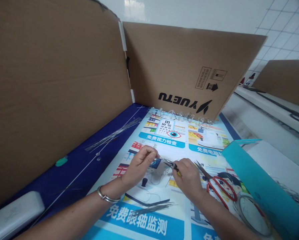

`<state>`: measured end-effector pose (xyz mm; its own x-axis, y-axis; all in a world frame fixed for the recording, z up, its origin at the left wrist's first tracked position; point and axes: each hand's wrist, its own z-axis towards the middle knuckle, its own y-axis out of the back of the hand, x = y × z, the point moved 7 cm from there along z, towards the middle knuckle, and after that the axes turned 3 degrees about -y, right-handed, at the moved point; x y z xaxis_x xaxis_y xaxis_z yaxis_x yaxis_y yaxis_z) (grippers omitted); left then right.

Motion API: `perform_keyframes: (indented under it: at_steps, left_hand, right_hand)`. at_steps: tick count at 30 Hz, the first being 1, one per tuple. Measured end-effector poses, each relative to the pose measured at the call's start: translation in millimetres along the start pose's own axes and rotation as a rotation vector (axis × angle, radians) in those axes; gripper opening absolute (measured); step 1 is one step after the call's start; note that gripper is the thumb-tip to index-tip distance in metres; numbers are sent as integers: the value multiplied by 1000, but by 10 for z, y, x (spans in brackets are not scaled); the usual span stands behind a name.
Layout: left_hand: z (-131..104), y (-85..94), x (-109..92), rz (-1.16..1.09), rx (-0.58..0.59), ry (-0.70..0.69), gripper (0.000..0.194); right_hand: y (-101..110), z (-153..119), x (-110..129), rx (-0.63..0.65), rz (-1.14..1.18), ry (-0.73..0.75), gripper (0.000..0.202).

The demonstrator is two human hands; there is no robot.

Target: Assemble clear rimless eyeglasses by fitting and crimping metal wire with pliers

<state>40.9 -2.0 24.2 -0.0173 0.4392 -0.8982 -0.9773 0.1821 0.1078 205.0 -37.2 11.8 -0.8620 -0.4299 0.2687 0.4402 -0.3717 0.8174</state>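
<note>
My left hand (142, 161), a metal bangle on its wrist, is closed in a pinch at the middle of the printed sheet. Its fingertips hold the end of what looks like a thin wire, with its far end hard to make out. My right hand (189, 178) is wrapped round the handles of small needle-nose pliers (170, 163), whose jaws point left to the pinched fingertips. Below the hands, a fine curved wire (153, 181) and small clear beads (166, 171) show against the sheet. A bundle of cut wires (152, 209) lies nearer to me.
Red-handled scissors (223, 186) and a roll of clear tape (254, 215) lie at right, beside a teal-edged box (262, 180). Long wires (114, 133) lie at left. Cardboard walls (189, 60) stand behind and left. A white case (19, 213) sits front left.
</note>
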Motion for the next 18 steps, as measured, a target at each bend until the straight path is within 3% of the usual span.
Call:
perform_keyframes:
  at_steps: [8, 18]
  left_hand:
    - [-53, -12, -77, 156, -23, 9, 14]
    - [-85, -86, -184, 204, 27, -122, 10]
  right_hand:
    - [22, 10, 27, -3, -43, 19, 15]
    - [-8, 1, 38, 17, -57, 17, 16]
